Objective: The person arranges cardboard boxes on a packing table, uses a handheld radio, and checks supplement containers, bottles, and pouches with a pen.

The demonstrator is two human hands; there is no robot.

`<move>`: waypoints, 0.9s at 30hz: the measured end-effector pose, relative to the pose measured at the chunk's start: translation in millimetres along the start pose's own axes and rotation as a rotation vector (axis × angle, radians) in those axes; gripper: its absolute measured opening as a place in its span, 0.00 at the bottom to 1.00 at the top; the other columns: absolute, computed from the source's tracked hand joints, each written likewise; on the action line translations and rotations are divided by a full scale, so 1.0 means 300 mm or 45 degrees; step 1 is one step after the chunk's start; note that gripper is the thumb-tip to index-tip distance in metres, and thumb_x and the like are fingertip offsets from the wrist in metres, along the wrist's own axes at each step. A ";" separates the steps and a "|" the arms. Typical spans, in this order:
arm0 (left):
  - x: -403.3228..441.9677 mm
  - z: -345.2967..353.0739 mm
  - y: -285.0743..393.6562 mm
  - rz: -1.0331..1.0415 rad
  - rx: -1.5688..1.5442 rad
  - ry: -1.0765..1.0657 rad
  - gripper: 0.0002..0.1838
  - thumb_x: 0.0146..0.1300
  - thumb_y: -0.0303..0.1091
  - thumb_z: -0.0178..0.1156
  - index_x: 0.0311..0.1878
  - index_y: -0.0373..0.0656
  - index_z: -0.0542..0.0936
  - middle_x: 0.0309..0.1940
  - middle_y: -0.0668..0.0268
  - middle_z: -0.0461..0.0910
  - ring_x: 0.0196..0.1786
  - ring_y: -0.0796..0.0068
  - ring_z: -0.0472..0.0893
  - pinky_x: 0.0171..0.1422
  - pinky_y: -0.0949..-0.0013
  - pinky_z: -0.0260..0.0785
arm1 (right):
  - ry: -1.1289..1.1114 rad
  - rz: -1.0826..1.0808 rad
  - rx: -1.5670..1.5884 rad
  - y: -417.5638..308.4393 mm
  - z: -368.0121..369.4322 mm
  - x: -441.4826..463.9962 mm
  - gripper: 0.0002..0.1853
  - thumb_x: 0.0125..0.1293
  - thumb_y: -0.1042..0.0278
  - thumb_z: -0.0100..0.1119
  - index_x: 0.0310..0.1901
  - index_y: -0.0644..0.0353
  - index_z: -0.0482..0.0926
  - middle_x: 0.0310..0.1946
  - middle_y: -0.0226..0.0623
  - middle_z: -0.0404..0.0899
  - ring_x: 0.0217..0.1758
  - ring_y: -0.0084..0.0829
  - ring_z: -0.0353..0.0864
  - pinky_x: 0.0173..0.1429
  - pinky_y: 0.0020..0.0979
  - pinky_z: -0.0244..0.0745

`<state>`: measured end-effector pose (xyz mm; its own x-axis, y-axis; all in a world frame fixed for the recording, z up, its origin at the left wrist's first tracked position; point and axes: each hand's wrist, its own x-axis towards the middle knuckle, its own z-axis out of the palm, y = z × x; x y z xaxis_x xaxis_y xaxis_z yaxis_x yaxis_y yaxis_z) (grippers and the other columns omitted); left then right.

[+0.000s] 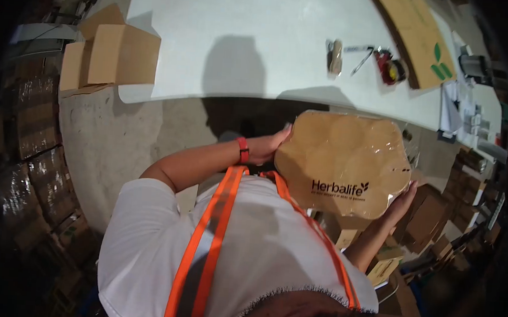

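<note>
A shrink-wrapped brown cardboard pack [340, 157] with a scalloped outline is held in front of my body, just off the table's near edge. Dark "Herbalife" lettering runs along its lower part, and round shapes show across its face under the glossy clear film. My left hand [269, 146], below a red wristband [243, 150], grips the pack's left edge. On the opposite side, my right hand [402, 203] holds the lower right edge. Some fingers of both hands are hidden behind the pack.
Ahead stands a white table [187, 17]. An open cardboard box [119, 54] is at its left corner. Toward the right lie a twine-like bundle [336, 56], a pen [362, 62], a red-and-black tape dispenser [389, 68] and a flat carton [415, 38]. Wrapped stacked boxes [37, 130] line the left.
</note>
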<state>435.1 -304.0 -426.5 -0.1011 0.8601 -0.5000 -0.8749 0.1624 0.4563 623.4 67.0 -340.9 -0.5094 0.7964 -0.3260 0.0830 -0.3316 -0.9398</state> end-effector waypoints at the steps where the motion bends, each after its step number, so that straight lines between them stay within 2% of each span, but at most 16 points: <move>1: 0.015 -0.048 -0.021 -0.078 -0.015 -0.013 0.44 0.79 0.73 0.27 0.88 0.57 0.45 0.87 0.67 0.49 0.86 0.67 0.53 0.86 0.54 0.53 | 0.069 0.064 -0.042 0.014 0.085 -0.039 0.17 0.84 0.50 0.48 0.48 0.57 0.77 0.45 0.30 0.83 0.49 0.24 0.82 0.55 0.31 0.77; 2: 0.028 -0.087 -0.045 -0.137 -0.025 -0.033 0.44 0.79 0.73 0.26 0.88 0.56 0.46 0.87 0.66 0.49 0.86 0.67 0.53 0.87 0.54 0.53 | 0.128 0.110 -0.084 0.031 0.134 -0.055 0.18 0.84 0.50 0.48 0.50 0.57 0.77 0.46 0.31 0.82 0.51 0.25 0.82 0.57 0.33 0.77; 3: 0.044 -0.113 -0.079 -0.080 0.006 0.020 0.45 0.78 0.74 0.26 0.88 0.57 0.47 0.87 0.65 0.51 0.86 0.65 0.56 0.85 0.54 0.56 | 0.074 0.114 -0.098 0.103 0.080 -0.029 0.20 0.84 0.49 0.46 0.54 0.59 0.77 0.49 0.33 0.82 0.53 0.27 0.82 0.59 0.34 0.77; 6: 0.061 -0.269 -0.137 -0.210 -0.018 0.013 0.46 0.77 0.75 0.26 0.88 0.56 0.48 0.86 0.65 0.54 0.85 0.65 0.58 0.84 0.54 0.59 | 0.142 0.141 -0.228 0.241 0.134 -0.051 0.21 0.84 0.49 0.46 0.54 0.60 0.77 0.49 0.33 0.82 0.53 0.28 0.82 0.60 0.33 0.77; 7: 0.073 -0.314 -0.162 -0.187 -0.063 0.067 0.45 0.78 0.75 0.27 0.87 0.56 0.50 0.85 0.64 0.56 0.84 0.65 0.60 0.83 0.53 0.62 | 0.132 0.128 -0.154 0.296 0.157 -0.060 0.21 0.84 0.50 0.47 0.56 0.62 0.77 0.52 0.35 0.82 0.54 0.29 0.82 0.62 0.33 0.77; 10: 0.071 -0.469 -0.243 -0.196 -0.149 0.065 0.44 0.79 0.73 0.28 0.86 0.55 0.53 0.84 0.64 0.59 0.83 0.65 0.62 0.83 0.52 0.61 | 0.164 0.131 -0.338 0.408 0.249 -0.094 0.22 0.84 0.52 0.49 0.61 0.64 0.77 0.55 0.37 0.82 0.57 0.30 0.82 0.64 0.34 0.76; 11: 0.082 -0.538 -0.299 -0.228 -0.260 0.089 0.41 0.81 0.71 0.29 0.85 0.54 0.57 0.82 0.64 0.63 0.82 0.65 0.65 0.83 0.53 0.62 | 0.135 0.150 -0.380 0.440 0.293 -0.118 0.25 0.84 0.53 0.48 0.68 0.66 0.75 0.59 0.39 0.82 0.60 0.30 0.82 0.65 0.34 0.76; 14: 0.064 -0.673 -0.414 -0.090 -0.416 0.172 0.39 0.82 0.67 0.30 0.83 0.53 0.60 0.81 0.64 0.65 0.80 0.65 0.67 0.83 0.55 0.63 | 0.072 0.145 -0.446 0.612 0.290 -0.134 0.26 0.84 0.52 0.48 0.70 0.66 0.73 0.60 0.39 0.82 0.60 0.30 0.82 0.65 0.34 0.76; 16: 0.029 -0.747 -0.464 -0.027 -0.470 0.243 0.35 0.85 0.62 0.34 0.83 0.50 0.62 0.80 0.65 0.67 0.79 0.67 0.68 0.82 0.57 0.64 | 0.003 0.227 -0.760 0.687 0.276 -0.153 0.27 0.85 0.51 0.46 0.69 0.66 0.76 0.57 0.37 0.82 0.56 0.27 0.81 0.58 0.30 0.77; 18: -0.002 -0.815 -0.505 0.043 -0.406 0.355 0.33 0.86 0.59 0.35 0.82 0.49 0.62 0.80 0.66 0.67 0.79 0.68 0.69 0.81 0.57 0.64 | -0.110 0.331 -0.682 0.825 0.214 -0.133 0.27 0.84 0.49 0.47 0.69 0.65 0.77 0.54 0.36 0.83 0.52 0.26 0.81 0.53 0.30 0.76; 20: -0.035 -0.875 -0.525 -0.011 -0.454 0.466 0.31 0.86 0.56 0.36 0.80 0.48 0.66 0.76 0.68 0.72 0.75 0.70 0.72 0.80 0.60 0.65 | -0.059 0.461 -0.819 0.945 0.231 -0.123 0.27 0.84 0.50 0.45 0.67 0.64 0.78 0.52 0.36 0.83 0.49 0.26 0.80 0.50 0.31 0.77; 22: -0.060 -0.940 -0.555 0.018 -0.461 0.563 0.30 0.85 0.55 0.38 0.77 0.47 0.70 0.72 0.67 0.76 0.72 0.71 0.77 0.77 0.60 0.69 | -0.260 0.528 -0.742 1.137 0.182 -0.050 0.26 0.83 0.52 0.42 0.65 0.64 0.79 0.54 0.39 0.83 0.52 0.30 0.82 0.53 0.33 0.78; 24: -0.082 -1.012 -0.576 -0.037 -0.441 0.692 0.29 0.84 0.55 0.39 0.73 0.47 0.75 0.67 0.67 0.81 0.67 0.71 0.80 0.74 0.61 0.72 | -0.175 0.630 -0.615 1.243 0.284 -0.041 0.27 0.81 0.55 0.39 0.65 0.64 0.79 0.56 0.41 0.83 0.57 0.34 0.83 0.59 0.36 0.79; 26: -0.118 -1.056 -0.564 -0.082 -0.396 0.808 0.28 0.83 0.55 0.41 0.68 0.48 0.79 0.63 0.68 0.84 0.64 0.71 0.83 0.70 0.61 0.75 | -0.311 0.768 -0.694 1.284 0.380 -0.009 0.27 0.79 0.56 0.39 0.67 0.64 0.78 0.58 0.42 0.83 0.60 0.37 0.83 0.63 0.38 0.79; 27: -0.137 -1.069 -0.552 -0.103 -0.363 0.855 0.28 0.82 0.55 0.41 0.66 0.48 0.81 0.61 0.68 0.85 0.62 0.70 0.84 0.68 0.61 0.76 | -0.300 0.781 -0.640 1.344 0.399 0.009 0.28 0.78 0.56 0.40 0.66 0.66 0.79 0.57 0.43 0.83 0.57 0.36 0.84 0.60 0.38 0.80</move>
<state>432.4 -521.2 -717.7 -0.2189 0.3545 -0.9091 -0.9720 0.0020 0.2349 553.0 -125.0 -708.3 -0.4105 0.4021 -0.8184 0.7494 -0.3626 -0.5540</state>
